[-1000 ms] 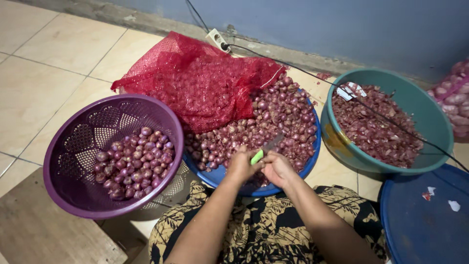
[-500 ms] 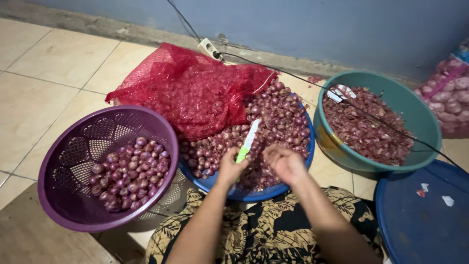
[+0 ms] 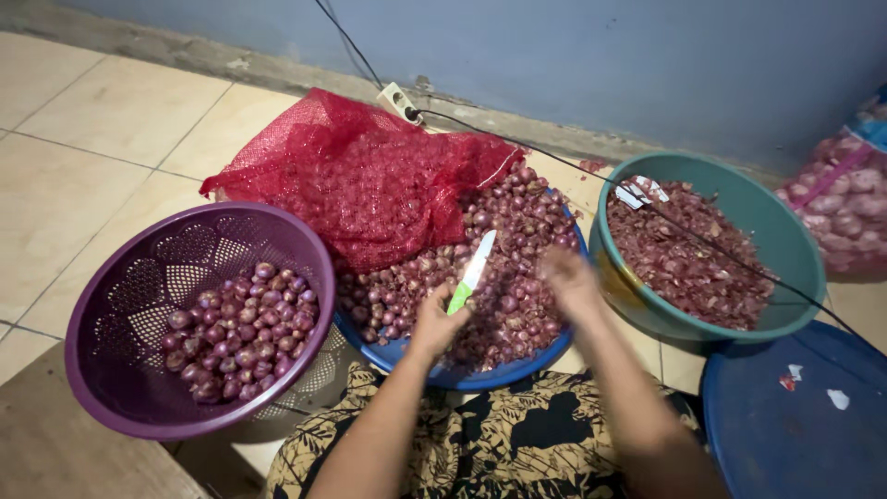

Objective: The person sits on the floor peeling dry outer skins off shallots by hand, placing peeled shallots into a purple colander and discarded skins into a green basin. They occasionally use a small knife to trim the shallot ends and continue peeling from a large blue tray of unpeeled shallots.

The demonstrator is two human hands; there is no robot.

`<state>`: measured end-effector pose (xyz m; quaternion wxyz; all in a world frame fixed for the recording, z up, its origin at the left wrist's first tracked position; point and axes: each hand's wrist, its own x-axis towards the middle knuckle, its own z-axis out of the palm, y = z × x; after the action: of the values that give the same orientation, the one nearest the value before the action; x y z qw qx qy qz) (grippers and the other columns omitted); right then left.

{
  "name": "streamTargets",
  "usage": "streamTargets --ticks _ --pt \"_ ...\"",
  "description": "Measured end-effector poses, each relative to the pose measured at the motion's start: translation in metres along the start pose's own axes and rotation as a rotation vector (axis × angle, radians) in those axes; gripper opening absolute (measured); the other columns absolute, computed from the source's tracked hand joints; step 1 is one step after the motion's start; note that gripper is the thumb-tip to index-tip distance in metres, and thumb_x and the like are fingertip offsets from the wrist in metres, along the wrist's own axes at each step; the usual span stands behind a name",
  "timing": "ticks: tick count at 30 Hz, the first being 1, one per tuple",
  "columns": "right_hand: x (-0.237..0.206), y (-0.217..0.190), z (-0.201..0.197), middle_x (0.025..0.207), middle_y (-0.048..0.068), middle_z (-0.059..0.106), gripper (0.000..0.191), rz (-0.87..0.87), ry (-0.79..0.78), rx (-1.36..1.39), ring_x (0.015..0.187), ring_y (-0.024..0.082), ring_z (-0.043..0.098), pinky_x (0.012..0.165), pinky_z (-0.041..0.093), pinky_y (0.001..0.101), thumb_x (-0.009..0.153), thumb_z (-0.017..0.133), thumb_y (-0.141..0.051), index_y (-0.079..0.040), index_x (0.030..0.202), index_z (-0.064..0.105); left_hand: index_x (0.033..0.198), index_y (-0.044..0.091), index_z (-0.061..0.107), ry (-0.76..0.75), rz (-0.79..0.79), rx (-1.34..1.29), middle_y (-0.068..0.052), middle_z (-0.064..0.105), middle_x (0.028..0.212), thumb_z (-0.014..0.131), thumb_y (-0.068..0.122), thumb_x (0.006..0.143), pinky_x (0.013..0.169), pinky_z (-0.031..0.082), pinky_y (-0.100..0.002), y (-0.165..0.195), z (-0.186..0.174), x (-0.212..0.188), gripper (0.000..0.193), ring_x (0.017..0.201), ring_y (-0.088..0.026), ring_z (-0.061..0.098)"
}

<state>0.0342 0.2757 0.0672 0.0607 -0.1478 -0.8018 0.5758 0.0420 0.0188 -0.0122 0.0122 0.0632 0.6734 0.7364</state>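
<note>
1 knife (image 3: 472,272), green handle, pale blade pointing up and away, gripped in the left hand (image 3: 438,322) with fingers closed round the handle, over the blue tray (image 3: 407,354). 1 right hand (image 3: 569,276), blurred, above the shallots (image 3: 517,277) on the tray near the teal basin (image 3: 795,249); whether it is spread or pinching a shallot, cannot tell. 1 blue tray heaped with unpeeled shallots, too many to count. 1 red mesh sack (image 3: 360,176) lying across the tray's far left. 1 purple perforated basket (image 3: 120,277), left, holding peeled shallots. 1 teal basin, right, holding skins. 1 blue lid (image 3: 795,434) at lower right. 1 pink sack (image 3: 845,203) at the right edge. change from 0.5 s ago: the right hand has moved rightward toward the basin; the knife stays raised in the left hand.
</note>
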Motion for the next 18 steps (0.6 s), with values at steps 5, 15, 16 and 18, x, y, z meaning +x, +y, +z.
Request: streamTargets --ticks 5,15,16,18 --pt "-0.040 0.010 0.103 0.105 0.008 0.074 0.033 0.136 -0.316 0.553 0.090 0.016 0.068 0.076 0.055 0.0275 0.092 0.073 -0.019 -0.005 0.122 0.069 0.102 0.003 0.065 -0.038 0.012 0.046 -0.001 0.068 0.091 0.079 0.012 0.083 0.076 0.052 -0.027 -0.003 0.008 -0.013 0.025 0.083 -0.010 0.060" --pt "-0.012 -0.023 0.066 0.079 0.007 0.067 0.034 0.326 0.000 0.922 0.069 0.018 0.063 0.061 0.053 0.0318 0.107 0.041 -0.031 -0.003 0.107 0.060 0.105 0.003 0.071 -0.102 -0.058 0.303 -0.005 0.073 0.091 0.079 0.007 0.085 0.074 0.055 -0.028 -0.014 0.004 -0.007 0.022 0.081 -0.013 0.067" --pt "-0.010 -0.023 0.058 0.077 0.006 0.063 0.034 0.397 0.053 1.009 0.066 0.017 0.061 0.062 0.055 0.0329 0.107 0.038 -0.032 -0.004 0.109 0.057 0.104 0.002 0.072 -0.078 0.020 0.192 -0.004 0.075 0.093 0.078 0.004 0.087 0.075 0.056 -0.027 -0.014 0.003 -0.004 0.018 0.083 -0.012 0.067" --pt "-0.014 -0.016 0.047 0.069 0.000 0.052 0.035 0.323 -0.111 0.797 0.055 0.012 0.047 0.050 0.041 0.0278 0.109 0.041 -0.032 -0.004 0.118 0.061 0.112 0.003 0.068 -0.043 -0.103 -0.066 -0.004 0.069 0.091 0.073 -0.001 0.089 0.072 0.054 -0.025 -0.011 -0.002 0.001 0.024 0.079 -0.012 0.065"
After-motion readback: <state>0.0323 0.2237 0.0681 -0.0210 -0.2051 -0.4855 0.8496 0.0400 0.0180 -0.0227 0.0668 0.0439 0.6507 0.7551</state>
